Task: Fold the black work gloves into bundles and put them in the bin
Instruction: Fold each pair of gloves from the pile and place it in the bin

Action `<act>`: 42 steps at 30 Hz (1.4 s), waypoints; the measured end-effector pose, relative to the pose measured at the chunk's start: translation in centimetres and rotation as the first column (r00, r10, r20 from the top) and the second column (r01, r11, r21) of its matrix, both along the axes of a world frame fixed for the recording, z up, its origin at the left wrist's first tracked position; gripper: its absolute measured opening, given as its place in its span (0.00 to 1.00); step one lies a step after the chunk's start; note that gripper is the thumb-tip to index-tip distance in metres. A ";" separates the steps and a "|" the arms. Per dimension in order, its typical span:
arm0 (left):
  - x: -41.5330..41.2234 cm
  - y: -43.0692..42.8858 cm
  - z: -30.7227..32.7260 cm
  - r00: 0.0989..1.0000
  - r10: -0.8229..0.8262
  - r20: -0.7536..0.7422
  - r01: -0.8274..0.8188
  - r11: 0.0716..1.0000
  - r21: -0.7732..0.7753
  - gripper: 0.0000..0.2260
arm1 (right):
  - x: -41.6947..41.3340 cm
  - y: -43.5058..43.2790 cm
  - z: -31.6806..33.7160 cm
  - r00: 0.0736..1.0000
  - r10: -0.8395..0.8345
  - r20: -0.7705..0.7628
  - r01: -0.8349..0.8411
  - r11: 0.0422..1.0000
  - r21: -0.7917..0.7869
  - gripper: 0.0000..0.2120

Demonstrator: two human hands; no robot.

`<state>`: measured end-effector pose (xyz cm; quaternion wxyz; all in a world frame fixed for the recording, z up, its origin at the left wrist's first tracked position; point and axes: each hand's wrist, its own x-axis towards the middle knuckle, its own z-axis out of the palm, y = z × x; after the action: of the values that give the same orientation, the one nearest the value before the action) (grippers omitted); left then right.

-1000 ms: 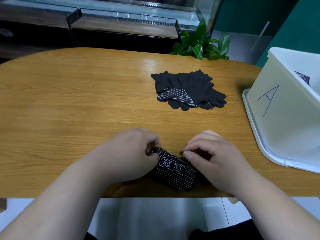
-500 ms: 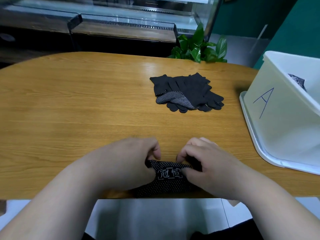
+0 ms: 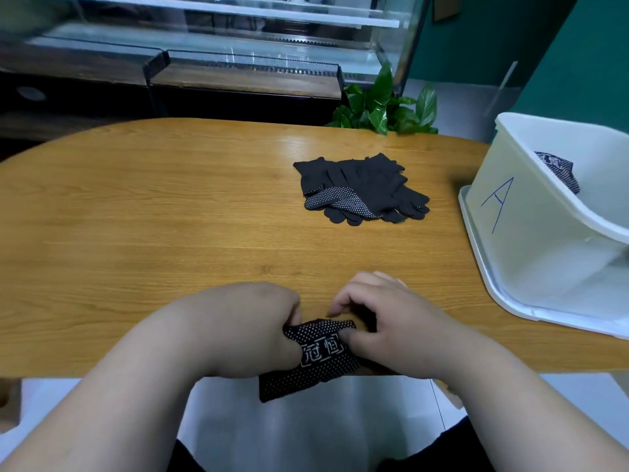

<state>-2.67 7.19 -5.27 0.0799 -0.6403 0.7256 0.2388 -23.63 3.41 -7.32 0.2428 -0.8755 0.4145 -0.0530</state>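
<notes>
A black dotted work glove (image 3: 316,359) with a white printed label lies half over the table's near edge. My left hand (image 3: 245,328) grips its left end. My right hand (image 3: 384,321) pinches its right end with thumb and curled fingers. A pile of black gloves (image 3: 364,189) lies flat farther back on the wooden table (image 3: 170,216), one dotted palm showing. The white bin (image 3: 531,240) marked with a blue A stands at the right edge, and a dark glove bundle (image 3: 558,168) shows inside it.
A green potted plant (image 3: 384,107) stands behind the table's far edge. A glass display counter (image 3: 221,63) runs along the back. The bin sits on a white lid or tray (image 3: 483,284). Bare wood stretches to the left of the pile.
The rolled glove has been pulled toward me and opened out; its lower end now hangs over the table's near edge. Both hands moved nearer with it.
</notes>
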 end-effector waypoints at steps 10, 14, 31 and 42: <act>1.3 0.9 -0.1 0.623 0.126 -0.772 -0.040 0.991 0.129 0.08 | -1.8 1.3 1.2 0.799 -0.355 0.485 0.028 0.827 0.561 0.10; 0.6 1.3 1.0 0.486 0.168 -0.858 -0.012 0.983 0.185 0.10 | -2.7 2.3 2.0 0.659 -0.474 0.584 0.040 0.797 0.602 0.04; -9.7 0.0 12.0 0.405 0.099 -0.909 -0.160 0.986 0.036 0.05 | -11.2 4.1 13.3 0.487 -0.521 0.701 0.162 0.843 0.514 0.06; -20.8 -13.5 15.4 0.551 0.085 -0.830 -0.160 0.987 -0.005 0.04 | -21.2 -7.6 16.4 0.524 -0.625 0.579 0.478 0.778 0.407 0.08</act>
<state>-23.49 -6.31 10.17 -0.3121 -0.5052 0.6408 0.4865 -44.84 -4.24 9.13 0.4337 -0.5838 0.5532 -0.4063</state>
